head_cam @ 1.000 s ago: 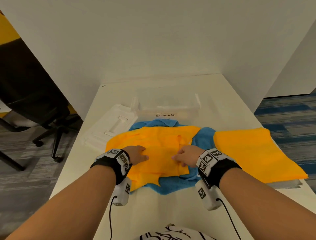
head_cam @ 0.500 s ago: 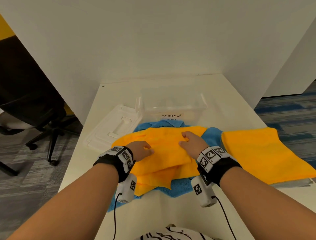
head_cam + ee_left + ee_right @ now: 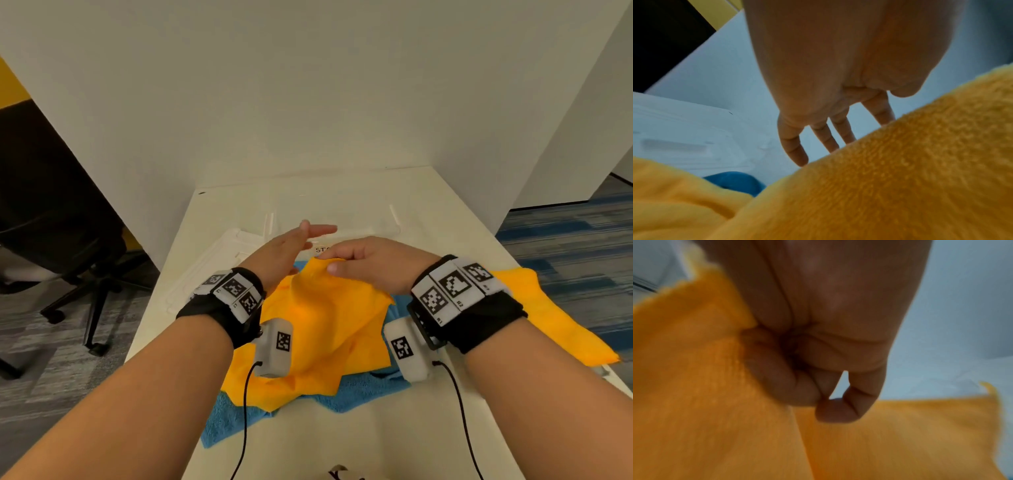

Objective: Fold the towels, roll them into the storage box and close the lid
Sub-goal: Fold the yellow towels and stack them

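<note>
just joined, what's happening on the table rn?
A person is working through a pile of towels. The right hand pinches an edge of an orange towel and lifts it off a blue towel beneath; that grip shows as curled fingers in the right wrist view. The left hand is open, fingers straight, holding nothing. A second orange towel lies flat to the right. The clear storage box stands behind, its lid off beside it. Nothing is rolled yet.

The towel [image 3: 325, 325] on top is bright orange, and the towel beneath it [image 3: 239, 414] is sky blue. A second orange towel [image 3: 548, 315] lies to the right. The table [image 3: 376, 438] is white. Both wristbands [image 3: 219, 308] are black, carrying white blocks printed with black square codes. The floor [image 3: 565, 233] is blue-striped carpet.
</note>
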A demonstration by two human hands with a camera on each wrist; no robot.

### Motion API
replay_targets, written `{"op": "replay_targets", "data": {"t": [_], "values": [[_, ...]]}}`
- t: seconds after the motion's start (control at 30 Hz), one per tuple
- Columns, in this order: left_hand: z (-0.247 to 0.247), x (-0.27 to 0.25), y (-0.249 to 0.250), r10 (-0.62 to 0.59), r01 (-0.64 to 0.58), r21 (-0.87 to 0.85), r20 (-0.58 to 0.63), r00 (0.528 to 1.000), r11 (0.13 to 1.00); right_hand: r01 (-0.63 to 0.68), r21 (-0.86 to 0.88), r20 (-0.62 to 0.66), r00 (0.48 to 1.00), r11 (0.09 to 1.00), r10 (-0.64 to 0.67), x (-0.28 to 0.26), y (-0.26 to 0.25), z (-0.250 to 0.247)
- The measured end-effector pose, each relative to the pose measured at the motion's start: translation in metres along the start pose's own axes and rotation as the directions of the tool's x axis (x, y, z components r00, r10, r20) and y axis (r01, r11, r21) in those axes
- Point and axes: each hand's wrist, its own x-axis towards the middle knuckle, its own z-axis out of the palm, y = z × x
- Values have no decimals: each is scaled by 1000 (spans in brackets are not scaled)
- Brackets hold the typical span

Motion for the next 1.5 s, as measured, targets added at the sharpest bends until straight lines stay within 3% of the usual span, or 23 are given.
{"op": "replay_targets", "data": {"t": [0.13,0.27,0.4,0.5,0.67,0.8,0.93,1.0,1.27,1.5], "values": [[12,8,14,-78,93,-75,188,979,993,25,-57,56,998,998,-22,-15,-14,-23],[24,15,13,-170,187,-74,189,967,980,32,-126,-22,999,992,-35,-30,-19,-48],[27,12,26,-138,139,-1,124,983,990,5,-192,-175,984,981,-39,-45,-16,-71],[24,8,41,-39,40,-7,61,997,999,-28,-247,-268,963,969,-40,-54,-11,-86],[20,11,74,81,-65,161,-93,992,985,-83,-315,-451,890,946,-72,-59,-1,-111],[14,12,95,136,-64,356,-179,974,932,-162,-379,-617,778,911,-119,-60,6,-134],[18,4,113,135,-78,297,-176,975,952,-170,-350,-714,685,921,-145,-62,9,-148],[22,3,119,93,-38,240,-225,970,970,-148,-326,-734,662,934,-152,-64,9,-152],[29,12,126,172,-72,451,-184,968,890,-147,-307,-778,608,940,-159,-69,18,-163],[27,13,113,207,27,605,-315,926,796,-167,-295,-827,539,941,-163,-72,33,-175]]}}
